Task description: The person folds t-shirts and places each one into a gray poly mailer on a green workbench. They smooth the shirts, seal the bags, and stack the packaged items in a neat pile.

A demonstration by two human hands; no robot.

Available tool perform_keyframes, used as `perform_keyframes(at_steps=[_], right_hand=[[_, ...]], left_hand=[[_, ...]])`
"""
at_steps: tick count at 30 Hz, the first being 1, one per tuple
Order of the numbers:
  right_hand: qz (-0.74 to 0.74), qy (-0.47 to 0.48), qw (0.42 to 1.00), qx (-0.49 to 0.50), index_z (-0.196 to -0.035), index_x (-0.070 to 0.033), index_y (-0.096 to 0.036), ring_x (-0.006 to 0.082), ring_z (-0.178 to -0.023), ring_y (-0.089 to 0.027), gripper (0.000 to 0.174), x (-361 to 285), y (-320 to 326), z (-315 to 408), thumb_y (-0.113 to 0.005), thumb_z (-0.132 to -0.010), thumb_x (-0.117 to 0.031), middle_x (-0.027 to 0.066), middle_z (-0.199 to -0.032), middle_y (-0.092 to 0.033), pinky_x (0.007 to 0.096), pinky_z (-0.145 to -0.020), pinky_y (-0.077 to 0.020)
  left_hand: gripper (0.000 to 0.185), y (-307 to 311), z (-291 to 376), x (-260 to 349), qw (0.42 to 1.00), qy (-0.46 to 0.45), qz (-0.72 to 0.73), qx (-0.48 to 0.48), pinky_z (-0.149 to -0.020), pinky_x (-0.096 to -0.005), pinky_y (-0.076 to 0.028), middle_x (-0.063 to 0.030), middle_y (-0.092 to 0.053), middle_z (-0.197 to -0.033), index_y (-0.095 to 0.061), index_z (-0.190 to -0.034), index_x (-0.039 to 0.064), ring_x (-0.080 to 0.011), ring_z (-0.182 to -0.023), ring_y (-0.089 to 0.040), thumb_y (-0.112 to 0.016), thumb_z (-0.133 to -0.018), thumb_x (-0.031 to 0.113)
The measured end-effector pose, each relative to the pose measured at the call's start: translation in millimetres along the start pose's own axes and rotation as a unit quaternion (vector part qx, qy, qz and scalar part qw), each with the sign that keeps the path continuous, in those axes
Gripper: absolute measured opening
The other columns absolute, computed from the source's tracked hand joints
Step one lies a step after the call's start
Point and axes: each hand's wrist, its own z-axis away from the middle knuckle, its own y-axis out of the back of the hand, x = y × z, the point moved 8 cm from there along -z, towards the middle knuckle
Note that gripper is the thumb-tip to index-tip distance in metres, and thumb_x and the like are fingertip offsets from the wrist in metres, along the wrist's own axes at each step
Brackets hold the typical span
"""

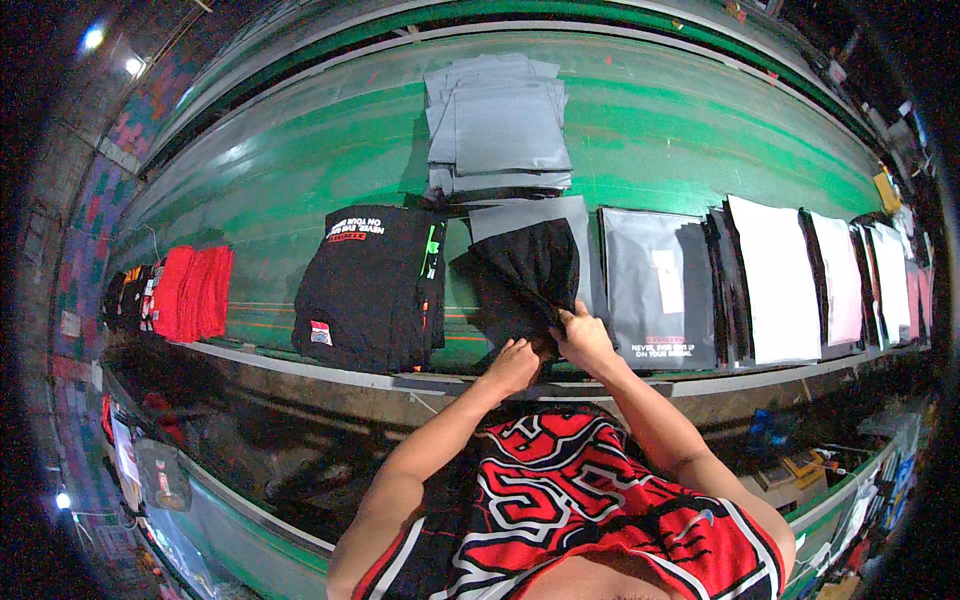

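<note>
Right in front of me, a black folded garment (529, 259) lies bunched over a grey plastic bag (574, 214), creases running toward my hands. My right hand (586, 337) pinches the cloth at its near right corner. My left hand (514, 367) is curled on the near edge of the same garment, with its fingertips partly hidden. Close by on the left stands a pile of folded black T-shirts (367, 292) bearing printed writing. On the right lies a stack of bagged garments (656, 277), its top bag clear enough to show dark cloth and a white tag.
Beyond the garment is a loose pile of grey plastic bags (510, 127) on the green table (315, 165). Folded red garments (196, 292) sit at the far left. White-topped packed stacks (772, 277) continue to the right. The table's pale front rim (720, 384) runs beneath my forearms.
</note>
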Motion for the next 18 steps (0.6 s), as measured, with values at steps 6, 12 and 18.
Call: perform_keyframes(at_steps=[6,12,18], right_hand=[[0.007,-0.022,1.000,-0.009,-0.121,-0.004,-0.067,0.0496,-0.090,-0.067,0.037,2,1,2,-0.070,-0.091,-0.025,0.0291,-0.112,-0.061,0.0552,-0.080,-0.0576],[-0.006,-0.015,1.000,-0.001,-0.123,-0.003,-0.068,0.0485,-0.098,-0.067,0.039,2,19,2,-0.070,-0.091,-0.024,0.0283,-0.121,-0.063,0.0524,-0.088,-0.0564],[-0.046,0.067,0.997,0.018,-0.120,-0.002,-0.071,0.0454,-0.107,-0.067,0.036,-9,108,38,-0.073,-0.085,-0.011,0.0284,-0.126,-0.065,0.0483,-0.093,-0.0554]], left_hand=[[0.012,-9,-4,-2,1.000,-0.018,-0.002,0.020,-0.088,-0.0508,-0.052,-0.0234,-0.067,-0.097,-0.072,-0.082,-0.002,-0.0375,-0.100,-0.065,-0.061,-0.083,0.004],[0.011,0,-4,-3,0.997,-0.031,0.028,0.071,-0.090,-0.0497,-0.054,-0.0246,-0.065,-0.100,-0.067,-0.089,-0.003,-0.0391,-0.100,-0.065,-0.059,-0.086,0.005],[0.029,38,-1,-24,0.985,0.083,0.132,-0.071,-0.098,-0.0499,-0.052,-0.0266,-0.062,-0.119,-0.063,-0.118,-0.002,-0.0440,-0.109,-0.062,-0.054,-0.090,0.000]])
